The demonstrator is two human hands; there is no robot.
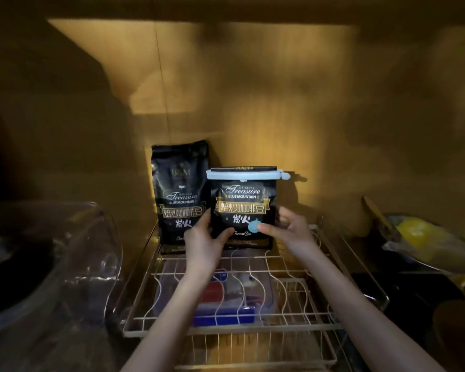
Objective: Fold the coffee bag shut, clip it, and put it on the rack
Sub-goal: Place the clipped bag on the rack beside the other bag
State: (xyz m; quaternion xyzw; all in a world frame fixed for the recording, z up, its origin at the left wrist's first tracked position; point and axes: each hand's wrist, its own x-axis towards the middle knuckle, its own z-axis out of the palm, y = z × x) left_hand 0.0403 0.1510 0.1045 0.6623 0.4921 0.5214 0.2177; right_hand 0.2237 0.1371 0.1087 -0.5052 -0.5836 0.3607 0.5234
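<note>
The coffee bag [242, 210], black with gold and white lettering, stands upright at the back of the wire rack [301, 267], and we hold it by its lower half with both hands. Our left hand [204, 241] wraps the bag's lower left edge, thumb laid across the front and the other fingers hidden behind it. Our right hand [289, 228] takes the lower right edge, its thumb pressed on the front just beside a round blue sticker [254, 227], the remaining fingers curled behind the side. So both hands are closed on the bag rather than spread. The bag's top is folded down, and a pale blue clip [246, 174] runs across the whole fold, its end sticking out past the right edge. Whether the base rests fully on the wires we cannot tell, since our hands cover part of it. Just to the left stands a second coffee bag [179, 189], taller, unfolded and touching or nearly touching ours. Below the rack's wires lies a blue and red container [226, 304]. A clear plastic lid [73, 253] sits at far left.
</note>
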